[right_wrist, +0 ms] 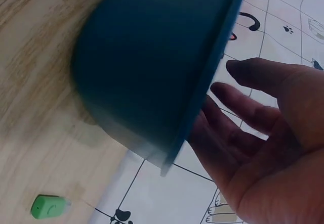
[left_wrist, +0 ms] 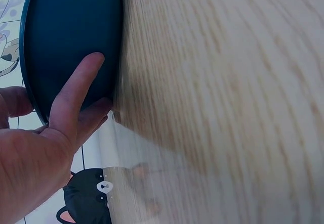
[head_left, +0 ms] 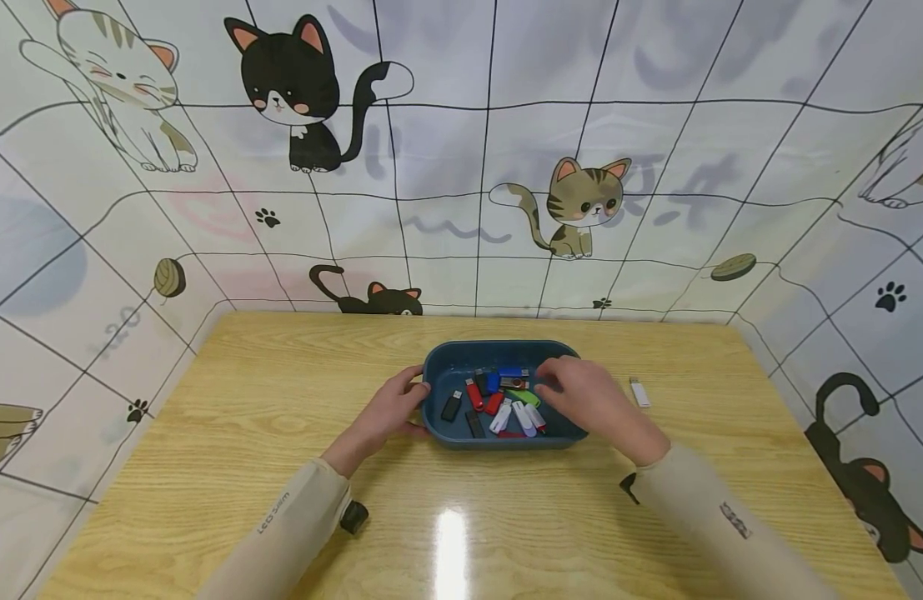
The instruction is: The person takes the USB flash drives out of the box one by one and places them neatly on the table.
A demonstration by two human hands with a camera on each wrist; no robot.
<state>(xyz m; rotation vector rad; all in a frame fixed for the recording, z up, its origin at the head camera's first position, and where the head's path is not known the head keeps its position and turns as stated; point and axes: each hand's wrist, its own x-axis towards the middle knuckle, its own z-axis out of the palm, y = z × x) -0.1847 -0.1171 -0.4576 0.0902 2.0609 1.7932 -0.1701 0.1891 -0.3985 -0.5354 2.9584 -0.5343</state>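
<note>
**Drives (head_left: 494, 403) lie left of right hand (head_left: 589, 396)**

Head: the bin (head_left: 455, 365) runs lengthwise side to side, drives inside, right hand nearer. Left wrist: left hand (left_wrist: 55, 128) grips bin's wall. Right wrist: fingers (right_wrist: 248, 106) parted, apparently holding nothing.

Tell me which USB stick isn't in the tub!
The lone stick on the wooden table, just right of the dark blue tub; the other sticks lie inside it.
</note>
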